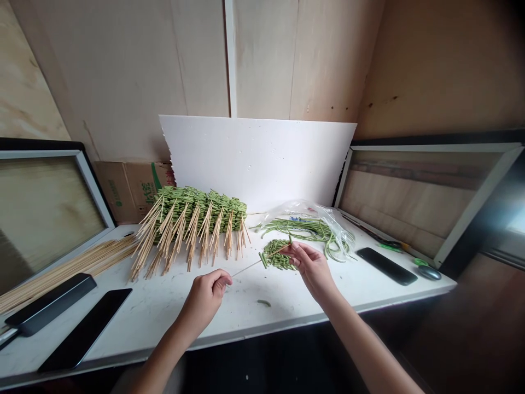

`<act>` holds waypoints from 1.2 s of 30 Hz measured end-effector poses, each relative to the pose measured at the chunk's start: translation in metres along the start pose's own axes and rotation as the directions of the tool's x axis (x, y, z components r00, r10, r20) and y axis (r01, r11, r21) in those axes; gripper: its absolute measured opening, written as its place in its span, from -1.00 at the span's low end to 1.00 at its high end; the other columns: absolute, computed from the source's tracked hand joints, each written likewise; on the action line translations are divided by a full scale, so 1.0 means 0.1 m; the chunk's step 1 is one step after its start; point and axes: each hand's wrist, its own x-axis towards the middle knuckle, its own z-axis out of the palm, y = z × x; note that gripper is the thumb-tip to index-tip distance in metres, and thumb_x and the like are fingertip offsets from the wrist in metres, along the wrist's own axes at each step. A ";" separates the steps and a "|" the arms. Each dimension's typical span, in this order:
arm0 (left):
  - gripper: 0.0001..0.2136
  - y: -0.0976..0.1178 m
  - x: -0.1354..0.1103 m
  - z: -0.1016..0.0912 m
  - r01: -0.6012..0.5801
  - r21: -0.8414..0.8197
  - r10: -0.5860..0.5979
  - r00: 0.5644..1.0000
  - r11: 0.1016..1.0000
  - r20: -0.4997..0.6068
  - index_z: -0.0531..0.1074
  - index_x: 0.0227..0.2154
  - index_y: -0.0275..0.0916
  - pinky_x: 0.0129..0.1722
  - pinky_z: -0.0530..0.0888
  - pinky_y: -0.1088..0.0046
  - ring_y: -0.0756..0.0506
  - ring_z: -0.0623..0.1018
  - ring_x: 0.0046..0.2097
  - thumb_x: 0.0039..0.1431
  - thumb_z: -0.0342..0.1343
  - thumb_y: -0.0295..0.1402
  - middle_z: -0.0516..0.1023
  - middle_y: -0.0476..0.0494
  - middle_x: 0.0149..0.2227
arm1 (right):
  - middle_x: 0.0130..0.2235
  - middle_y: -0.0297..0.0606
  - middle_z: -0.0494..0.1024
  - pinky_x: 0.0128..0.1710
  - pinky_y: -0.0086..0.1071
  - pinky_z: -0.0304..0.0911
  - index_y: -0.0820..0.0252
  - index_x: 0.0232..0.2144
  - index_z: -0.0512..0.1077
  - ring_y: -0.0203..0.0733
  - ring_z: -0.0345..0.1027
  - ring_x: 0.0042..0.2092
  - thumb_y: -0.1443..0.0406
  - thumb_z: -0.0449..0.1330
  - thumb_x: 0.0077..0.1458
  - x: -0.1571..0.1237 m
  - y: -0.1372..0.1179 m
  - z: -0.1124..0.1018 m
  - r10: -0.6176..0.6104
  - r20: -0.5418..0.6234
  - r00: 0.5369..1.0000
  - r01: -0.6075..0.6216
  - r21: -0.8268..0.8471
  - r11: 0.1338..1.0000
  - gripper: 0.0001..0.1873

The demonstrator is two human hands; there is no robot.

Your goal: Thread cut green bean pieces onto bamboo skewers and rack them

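My left hand (207,295) is closed in a pinch on the near end of a thin bamboo skewer (250,265) that slants up to the right. My right hand (311,262) pinches a short green bean piece (290,241) at the skewer's far end, just above a small pile of cut bean pieces (276,257) on the white table (246,312). A large stack of finished bean skewers (192,221) lies behind my left hand. Long uncut green beans (307,230) rest on a clear plastic bag to the right.
Loose bare skewers (69,268) lie at the left beside a dark flat tool (49,303) and a black phone (86,328). Another black phone (386,265), scissors (389,245) and a grey mouse (429,272) are at the right. A white foam board (254,158) and a cardboard box (131,186) stand behind.
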 end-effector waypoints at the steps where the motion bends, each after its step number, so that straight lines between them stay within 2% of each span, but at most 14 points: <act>1: -0.69 -0.01 0.00 0.00 0.000 0.003 0.000 1.000 1.000 0.000 0.53 -0.39 -0.22 -0.47 0.25 0.50 -0.03 0.34 -0.52 0.36 -0.03 -0.21 0.37 0.01 -0.57 | -0.23 -0.13 0.71 -0.31 -0.32 0.35 0.11 -0.30 0.65 0.01 0.57 -0.13 0.03 0.43 0.04 0.00 0.00 0.00 -0.009 -0.002 1.000 0.009 -0.009 1.000 -0.70; 8: -0.70 0.01 -0.01 -0.03 -0.010 0.048 0.009 1.000 0.999 0.008 0.55 -0.37 -0.22 -0.45 0.28 0.48 -0.05 0.38 -0.50 0.36 -0.03 -0.23 0.45 -0.02 -0.54 | -0.24 -0.13 0.71 -0.29 -0.31 0.37 0.11 -0.29 0.67 -0.03 0.56 -0.15 0.09 0.41 0.08 0.01 0.01 -0.07 -0.065 -0.001 0.998 0.064 -0.111 0.992 -0.76; 17: -0.71 0.00 -0.01 -0.05 -0.053 0.121 0.055 0.998 0.991 -0.018 0.57 -0.39 -0.21 -0.37 0.35 0.45 -0.08 0.48 -0.46 0.34 -0.03 -0.31 0.57 -0.07 -0.48 | -0.24 -0.13 0.72 -0.24 -0.26 0.45 0.10 -0.29 0.67 0.00 0.58 -0.15 0.07 0.42 0.08 -0.01 -0.02 -0.08 -0.095 0.030 0.995 0.099 -0.212 0.972 -0.74; 23: -0.71 -0.01 0.00 -0.05 -0.067 0.143 0.071 0.997 0.987 -0.024 0.56 -0.41 -0.21 -0.35 0.37 0.44 -0.11 0.53 -0.42 0.32 -0.05 -0.35 0.61 -0.10 -0.45 | -0.20 -0.11 0.72 -0.28 -0.21 0.49 0.10 -0.30 0.67 0.05 0.60 -0.17 0.05 0.42 0.05 -0.04 -0.02 -0.03 -0.084 0.038 0.996 0.091 -0.215 0.972 -0.72; 29: -0.73 -0.05 0.00 -0.03 -0.080 0.178 0.085 0.996 0.981 -0.024 0.55 -0.42 -0.21 -0.34 0.37 0.42 -0.11 0.54 -0.40 0.30 -0.04 -0.42 0.63 -0.11 -0.43 | -0.16 -0.12 0.72 -0.17 -0.13 0.52 0.07 -0.29 0.68 0.14 0.58 -0.02 0.03 0.44 0.02 -0.07 0.02 0.02 -0.052 0.020 0.998 0.055 -0.167 0.984 -0.71; 36: -0.73 -0.07 0.00 -0.05 -0.066 0.212 0.074 0.997 0.975 -0.029 0.55 -0.42 -0.21 -0.34 0.36 0.43 -0.11 0.54 -0.40 0.28 -0.04 -0.45 0.62 -0.10 -0.43 | -0.15 -0.14 0.72 -0.14 -0.09 0.53 0.06 -0.27 0.68 0.16 0.59 -0.03 0.03 0.45 0.01 -0.10 0.07 0.04 -0.030 0.024 0.999 0.034 -0.152 0.988 -0.69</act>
